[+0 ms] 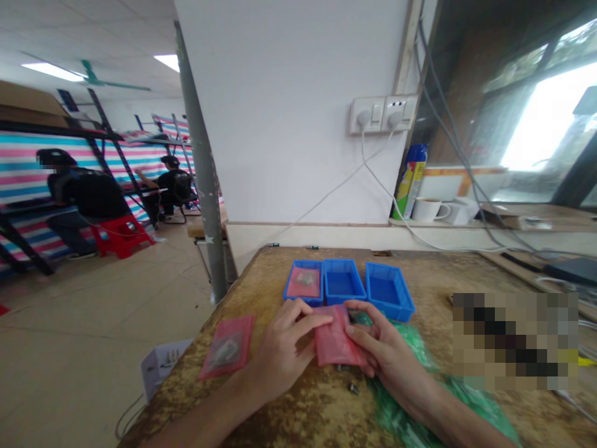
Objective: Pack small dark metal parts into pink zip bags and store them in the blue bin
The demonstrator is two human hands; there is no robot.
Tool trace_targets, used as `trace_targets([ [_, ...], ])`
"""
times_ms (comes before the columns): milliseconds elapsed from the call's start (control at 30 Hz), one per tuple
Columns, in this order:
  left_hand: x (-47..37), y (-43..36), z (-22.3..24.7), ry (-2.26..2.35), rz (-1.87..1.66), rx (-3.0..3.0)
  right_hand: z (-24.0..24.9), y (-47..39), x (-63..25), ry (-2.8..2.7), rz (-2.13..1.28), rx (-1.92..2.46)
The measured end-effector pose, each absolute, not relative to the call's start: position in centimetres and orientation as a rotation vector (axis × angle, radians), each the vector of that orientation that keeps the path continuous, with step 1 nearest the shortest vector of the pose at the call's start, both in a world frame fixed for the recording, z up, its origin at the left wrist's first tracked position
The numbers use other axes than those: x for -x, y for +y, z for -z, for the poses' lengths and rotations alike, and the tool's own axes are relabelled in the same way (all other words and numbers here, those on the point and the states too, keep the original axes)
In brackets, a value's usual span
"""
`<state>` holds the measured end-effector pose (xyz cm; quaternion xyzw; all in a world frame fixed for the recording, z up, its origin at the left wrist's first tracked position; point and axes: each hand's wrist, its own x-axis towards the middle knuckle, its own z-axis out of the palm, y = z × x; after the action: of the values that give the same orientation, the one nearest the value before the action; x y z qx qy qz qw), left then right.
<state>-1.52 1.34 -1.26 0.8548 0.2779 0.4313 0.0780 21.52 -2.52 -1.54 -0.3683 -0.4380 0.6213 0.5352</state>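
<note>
A pink plastic bag (333, 345) is held up over the worn wooden table between both of my hands. My left hand (291, 336) grips its left side, with fingers laid across the front. On the right side, my right hand (373, 339) pinches the bag between thumb and fingers. Whether anything is inside this bag I cannot tell. A second pink bag (228, 345) with grey metal parts in it lies left of my left hand. Small dark screws (353, 389) lie on the table below the held bag.
Three blue trays stand in a row behind my hands; the left tray (285, 292) holds a pink bag with parts, beside the middle tray (345, 297) and right tray (392, 308). Green plastic bags (410, 410) lie under my right forearm. Two people sit working far left.
</note>
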Motion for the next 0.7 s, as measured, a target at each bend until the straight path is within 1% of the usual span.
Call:
trace_targets([
  [133,1.6,1.1,0.9,0.869,-1.318,-2.577,1.6,-2.4,-21.6,-1.031,-1.474,0.876],
  [400,1.2,1.0,0.8,0.846,-1.190,-2.575,1.4,-2.3,-21.5,-0.969,-1.528,0.825],
  [700,1.2,1.0,1.0,0.898,-1.232,-2.565,2.4,-2.2,-21.7,-1.127,-1.474,0.844],
])
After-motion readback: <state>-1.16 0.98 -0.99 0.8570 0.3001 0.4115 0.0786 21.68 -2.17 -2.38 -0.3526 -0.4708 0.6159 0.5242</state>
